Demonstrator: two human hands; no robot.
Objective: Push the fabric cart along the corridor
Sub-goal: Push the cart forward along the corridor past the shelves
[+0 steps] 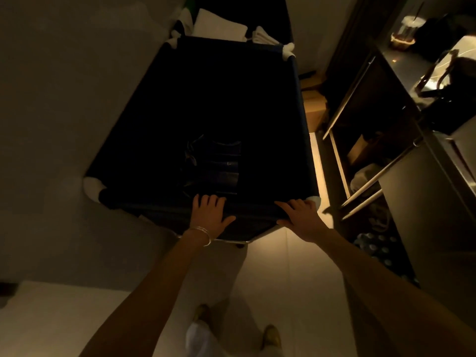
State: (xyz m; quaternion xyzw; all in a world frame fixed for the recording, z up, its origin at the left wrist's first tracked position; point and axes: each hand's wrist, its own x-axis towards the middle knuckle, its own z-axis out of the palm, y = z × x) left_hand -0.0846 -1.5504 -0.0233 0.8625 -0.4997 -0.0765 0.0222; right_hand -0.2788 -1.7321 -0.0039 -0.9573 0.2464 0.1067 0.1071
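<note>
The fabric cart (206, 112) is gripped at its soft six-o'clock rim by the left hand (210, 215) and right hand (300, 217), fingers curled over; rolling is judged easy.

Dark navy fabric cart (257, 99) with white corners, white towels (219, 28), pale floor (270, 266).

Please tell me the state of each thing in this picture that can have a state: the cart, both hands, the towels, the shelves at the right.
fabric cart: upright on the floor, top open, inside too dark to read.
left hand: gripping the cart's near rim.
right hand: gripping the near rim by the right corner.
white towels: folded, stacked beyond the cart's far edge.
shelving unit: open, partly filled.
</note>
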